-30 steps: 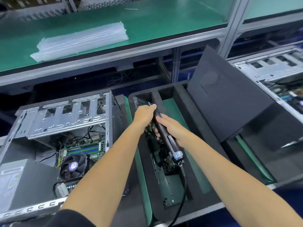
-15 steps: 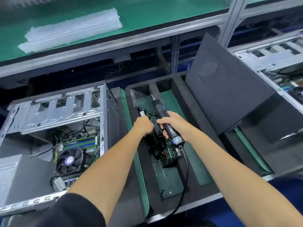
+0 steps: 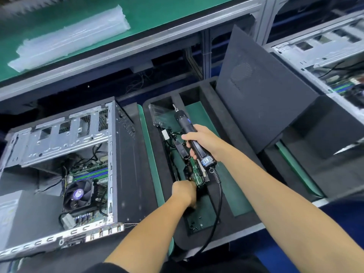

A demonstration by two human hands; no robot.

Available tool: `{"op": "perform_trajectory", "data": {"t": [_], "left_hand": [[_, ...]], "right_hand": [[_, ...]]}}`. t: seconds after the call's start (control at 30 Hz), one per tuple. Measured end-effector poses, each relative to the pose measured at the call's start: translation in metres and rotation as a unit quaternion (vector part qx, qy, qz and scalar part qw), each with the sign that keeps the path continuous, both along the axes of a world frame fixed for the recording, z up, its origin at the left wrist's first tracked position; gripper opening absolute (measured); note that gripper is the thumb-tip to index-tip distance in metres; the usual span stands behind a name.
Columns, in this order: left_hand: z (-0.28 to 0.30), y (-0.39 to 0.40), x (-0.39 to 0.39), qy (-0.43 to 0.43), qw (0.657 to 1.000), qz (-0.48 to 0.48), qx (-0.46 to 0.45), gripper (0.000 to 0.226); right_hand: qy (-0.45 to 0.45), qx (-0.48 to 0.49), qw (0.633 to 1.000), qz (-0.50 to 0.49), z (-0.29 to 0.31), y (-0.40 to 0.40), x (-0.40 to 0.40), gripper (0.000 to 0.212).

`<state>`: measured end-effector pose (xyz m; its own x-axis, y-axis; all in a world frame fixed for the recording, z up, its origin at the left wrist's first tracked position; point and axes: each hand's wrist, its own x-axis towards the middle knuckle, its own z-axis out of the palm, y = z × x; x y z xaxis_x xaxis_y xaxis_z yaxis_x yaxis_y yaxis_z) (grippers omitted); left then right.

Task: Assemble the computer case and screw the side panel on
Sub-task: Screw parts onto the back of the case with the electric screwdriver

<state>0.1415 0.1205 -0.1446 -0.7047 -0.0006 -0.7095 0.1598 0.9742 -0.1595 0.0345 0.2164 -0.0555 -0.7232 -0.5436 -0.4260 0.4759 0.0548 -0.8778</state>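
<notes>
The right hand [image 3: 204,142] grips an electric screwdriver [image 3: 192,137] above the foam tray [image 3: 232,219]. The left hand [image 3: 184,193], fingers curled, reaches into a tray slot; what it holds, I cannot tell. The open computer case [image 3: 65,170] lies at the surface's left edge, the side panel [image 3: 262,107] leaning by the tray's right edge.

No legible text; label on electric screwdriver [image 3: 206,161] too blurred to read.

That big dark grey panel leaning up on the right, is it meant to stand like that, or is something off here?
The dark grey metal side panel stands tilted against the black foam tray, not fitted; the open grey computer case on the left lacks its cover. That suits unfinished assembly. Nothing looks spilled or damaged.
</notes>
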Motion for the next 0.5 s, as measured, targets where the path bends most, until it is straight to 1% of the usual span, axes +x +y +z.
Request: {"op": "perform_trajectory", "data": {"t": [0.03,0.07,0.13,0.23,0.33,0.5], "left_hand": [[-0.003,0.002,0.002,0.008,1.0,0.008,-0.007,0.054],[-0.007,0.005,0.004,0.021,1.0,0.012,-0.015,0.052],[-0.012,0.01,0.008,0.05,0.998,0.023,-0.031,0.042],[-0.017,0.012,0.013,0.079,0.995,0.038,-0.048,0.038],[-0.02,0.013,0.016,0.11,0.992,0.036,-0.056,0.024],[-0.022,0.011,0.016,0.131,0.99,0.034,-0.035,0.029]], "right_hand": [[0.0,0.001,1.0,0.0,0.001,0.001,0.0,0.018],[0.0,0.002,1.0,0.001,0.001,0.003,0.0,0.018],[0.002,0.005,1.0,0.003,0.002,0.005,0.001,0.018],[0.004,0.003,1.0,0.004,0.002,0.008,0.002,0.018],[0.006,0.007,1.0,0.005,0.002,0.011,0.004,0.018],[0.006,0.012,1.0,0.001,0.002,0.016,0.007,0.02]]}}
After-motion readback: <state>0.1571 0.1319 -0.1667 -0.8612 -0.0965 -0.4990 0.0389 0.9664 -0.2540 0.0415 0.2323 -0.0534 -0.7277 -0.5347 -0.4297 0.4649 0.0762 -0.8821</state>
